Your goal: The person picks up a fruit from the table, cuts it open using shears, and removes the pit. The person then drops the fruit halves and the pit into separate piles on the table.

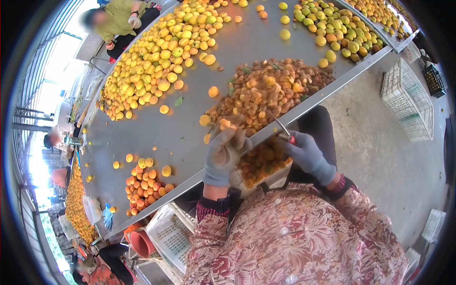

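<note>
Here, we had both gloved hands at the near edge of the worktop. Our right hand was wrapped around a red-handled tool, whose thin metal end slanted across that edge toward the brown heap. Our left hand was blurred, its fingers partly curled, with an orange piece at the fingertips; we could not tell whether it was gripped. The brown heap lay just beyond our hands and reached to the right along the near edge. Some fruit sat below that edge, between the two hands. An orange heap lay farther left by the near edge, and a yellow heap spread along the far edge. We had a greenish heap farther right, and a white crate below the near edge, at the left.
</note>
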Action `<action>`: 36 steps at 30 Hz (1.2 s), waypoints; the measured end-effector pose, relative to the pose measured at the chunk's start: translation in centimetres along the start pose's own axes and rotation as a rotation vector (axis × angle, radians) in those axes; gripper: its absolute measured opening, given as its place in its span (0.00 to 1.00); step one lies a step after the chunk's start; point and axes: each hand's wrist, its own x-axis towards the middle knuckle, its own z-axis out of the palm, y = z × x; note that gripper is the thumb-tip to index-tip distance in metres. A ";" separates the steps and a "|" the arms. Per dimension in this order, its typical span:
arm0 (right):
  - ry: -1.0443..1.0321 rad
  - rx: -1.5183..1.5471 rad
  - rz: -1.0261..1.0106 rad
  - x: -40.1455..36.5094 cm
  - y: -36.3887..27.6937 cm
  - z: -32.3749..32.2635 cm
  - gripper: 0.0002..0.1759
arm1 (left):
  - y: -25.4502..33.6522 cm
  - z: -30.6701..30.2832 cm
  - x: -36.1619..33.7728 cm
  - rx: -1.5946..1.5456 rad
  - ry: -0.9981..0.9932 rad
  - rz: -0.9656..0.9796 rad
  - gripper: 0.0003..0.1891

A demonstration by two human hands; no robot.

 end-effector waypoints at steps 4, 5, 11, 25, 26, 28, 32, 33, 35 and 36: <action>-0.041 0.254 0.095 0.9 -2.4 2.4 0.12 | -0.1 -0.7 -0.5 0.112 0.044 0.025 0.16; -0.038 0.312 0.084 1.4 -2.4 3.0 0.11 | -0.3 -0.9 -0.7 0.461 0.073 0.122 0.14; -0.048 0.564 0.053 3.1 -4.6 5.6 0.08 | -0.7 0.8 -0.1 0.703 0.237 0.205 0.09; 0.114 -0.089 -0.109 8.4 -1.0 6.1 0.14 | -0.8 -1.1 1.1 1.409 0.139 0.555 0.22; 0.142 -0.081 -0.069 8.6 -0.9 5.8 0.15 | -0.7 -0.9 1.0 1.167 0.154 0.475 0.25; 0.153 -0.117 -0.083 8.4 -1.7 5.2 0.16 | -0.4 -0.8 0.8 0.923 0.170 0.397 0.29; 0.053 0.091 -0.052 7.1 -3.2 5.2 0.17 | 0.0 -0.8 0.8 0.601 0.113 0.274 0.30; -0.018 0.189 -0.068 6.7 -3.7 5.4 0.17 | -0.1 -0.8 0.9 0.603 0.129 0.267 0.29; -0.017 -0.077 -0.191 6.2 -4.1 5.7 0.18 | 0.1 -1.3 0.9 0.777 0.111 0.279 0.28; -0.017 -0.343 -0.316 6.0 -4.2 5.8 0.18 | 0.2 -1.6 1.0 0.953 0.091 0.292 0.26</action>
